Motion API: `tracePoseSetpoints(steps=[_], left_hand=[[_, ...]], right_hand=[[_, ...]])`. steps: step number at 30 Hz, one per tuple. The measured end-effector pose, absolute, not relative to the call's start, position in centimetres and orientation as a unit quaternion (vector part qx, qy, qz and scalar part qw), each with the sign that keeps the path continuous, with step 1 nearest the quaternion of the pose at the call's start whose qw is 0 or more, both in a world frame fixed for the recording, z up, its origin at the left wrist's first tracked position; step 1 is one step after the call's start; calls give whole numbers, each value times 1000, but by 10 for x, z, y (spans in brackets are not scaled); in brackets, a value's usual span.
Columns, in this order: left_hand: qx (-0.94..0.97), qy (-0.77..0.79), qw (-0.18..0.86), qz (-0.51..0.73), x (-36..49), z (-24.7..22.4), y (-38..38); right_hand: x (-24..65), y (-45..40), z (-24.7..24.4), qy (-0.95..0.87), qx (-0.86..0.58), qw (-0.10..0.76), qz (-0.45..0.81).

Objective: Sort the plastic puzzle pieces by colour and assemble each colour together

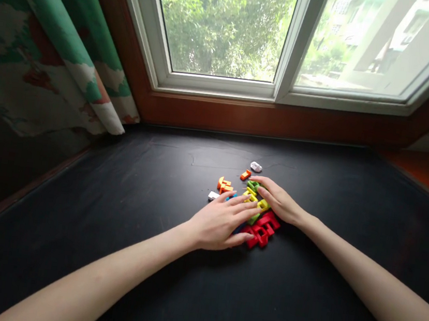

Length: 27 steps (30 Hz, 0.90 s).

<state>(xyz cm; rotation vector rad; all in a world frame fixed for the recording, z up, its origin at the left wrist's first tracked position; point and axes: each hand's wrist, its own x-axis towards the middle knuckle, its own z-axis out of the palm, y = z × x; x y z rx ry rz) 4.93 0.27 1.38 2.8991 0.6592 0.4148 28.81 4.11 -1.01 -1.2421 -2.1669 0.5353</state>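
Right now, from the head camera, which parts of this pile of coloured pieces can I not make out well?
- Middle of the pile of coloured pieces: the left hand covers it, so shapes and number are unclear.
- Green and yellow pieces: the right hand hides parts of them.
- Blue piece: left fingers hide most of it.
- White lump: too small to identify.

hidden: left hand (222, 224) and right hand (278, 200) cover centre of plastic blocks (263, 228), any grip unclear | white piece (256, 166) too small to identify | left forearm (86, 275), right forearm (374, 289) cut by frame
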Motion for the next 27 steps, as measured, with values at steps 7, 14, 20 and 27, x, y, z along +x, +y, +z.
tracePoseSetpoints(steps=[7, 14, 20, 27], left_hand=[[963, 198, 17, 184, 14, 11, -3], [928, 301, -6, 218, -23, 5, 7], [881, 411, 42, 233, -18, -5, 29], [900, 353, 76, 244, -10, -5, 25]], right_hand=[[276, 39, -4, -834, -411, 290, 227], [283, 28, 1, -832, -412, 289, 232], [255, 18, 3, -878, -316, 276, 229], [244, 26, 6, -893, -313, 257, 196]])
